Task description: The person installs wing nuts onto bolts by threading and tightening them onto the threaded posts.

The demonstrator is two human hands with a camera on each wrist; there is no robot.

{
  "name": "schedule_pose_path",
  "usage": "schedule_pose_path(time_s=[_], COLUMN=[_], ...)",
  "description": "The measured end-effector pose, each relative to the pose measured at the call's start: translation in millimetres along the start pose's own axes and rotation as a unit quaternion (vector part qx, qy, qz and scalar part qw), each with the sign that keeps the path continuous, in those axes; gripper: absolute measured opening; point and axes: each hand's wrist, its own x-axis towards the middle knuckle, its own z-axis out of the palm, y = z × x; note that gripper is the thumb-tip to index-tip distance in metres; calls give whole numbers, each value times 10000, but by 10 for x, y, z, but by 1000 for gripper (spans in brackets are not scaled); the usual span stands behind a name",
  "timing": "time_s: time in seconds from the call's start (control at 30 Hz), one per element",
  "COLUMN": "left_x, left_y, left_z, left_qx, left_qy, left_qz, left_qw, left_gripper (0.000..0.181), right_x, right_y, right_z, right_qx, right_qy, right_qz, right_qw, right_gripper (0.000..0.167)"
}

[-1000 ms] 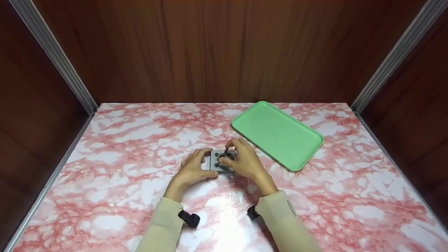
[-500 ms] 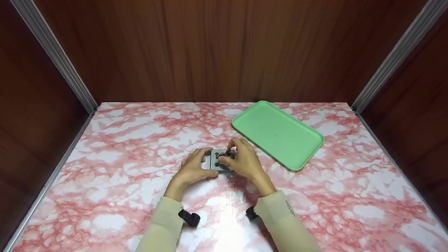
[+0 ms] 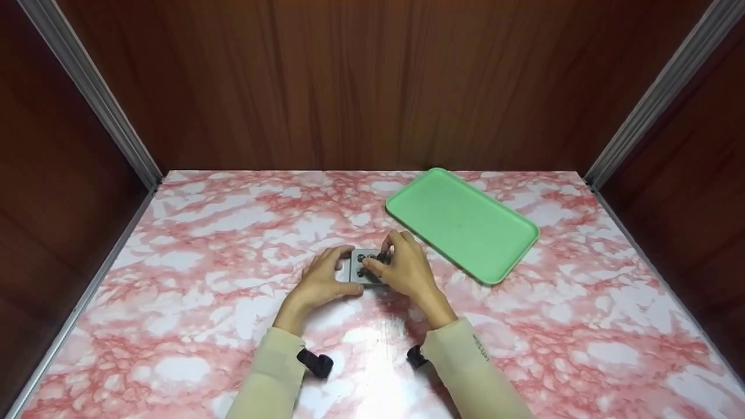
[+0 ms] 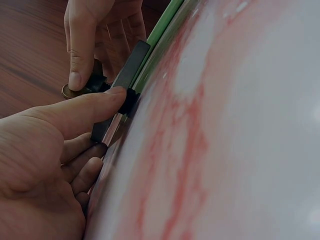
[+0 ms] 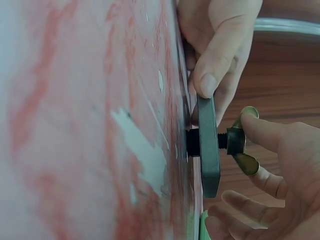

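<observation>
A grey metal plate (image 3: 356,279) with several round holes lies flat on the table in the head view. My left hand (image 3: 320,279) holds its left end, thumb on the near edge and fingers on the far edge. Over the plate, my right hand (image 3: 410,267) pinches a brass-coloured wing nut (image 5: 239,144), thumb and index finger on its wings. The right wrist view shows the nut on a dark threaded bolt (image 5: 221,141) that passes through the plate (image 5: 209,155). A black piece (image 5: 192,142) sits under the plate, between it and the table.
A light green rectangular tray (image 3: 460,224) lies at an angle behind and right of my right hand. Brown wood-grain panels (image 3: 372,87) stand behind and at both sides of the red-and-white marbled table (image 3: 174,279).
My right hand has turned slightly and shifted a little to the right, and the wing nut's wings have rotated with its fingers. The left hand and the plate stay where they were.
</observation>
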Motion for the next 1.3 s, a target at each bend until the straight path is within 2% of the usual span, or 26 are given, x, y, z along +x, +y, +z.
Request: schedule_pose_path(time_s=[0.27,0.73,0.87,1.13,1.3], left_x=[14,12,17,1,-9], left_y=[8,32,18,10,5], left_z=[-4,-8,-9,-12,-7], left_qx=[90,-12,-25,-69,-101], left_qy=[-19,-49,-48,-52,-21], left_qz=[17,-35,-22,-8,-34], left_qw=[10000,10000,10000,10000,9999], left_gripper=[94,93,94,94,94], right_x=[10,15,27,76,96], right_y=[-16,-23,-8,86,152], right_z=[5,-1,-22,-188,-252], right_qx=[-33,-87,17,612,795], right_qy=[23,81,-90,-594,-846], right_qz=[281,236,85,-373,-687], right_qw=[9996,9997,9999,9957,9909], right_gripper=[41,43,37,9,21])
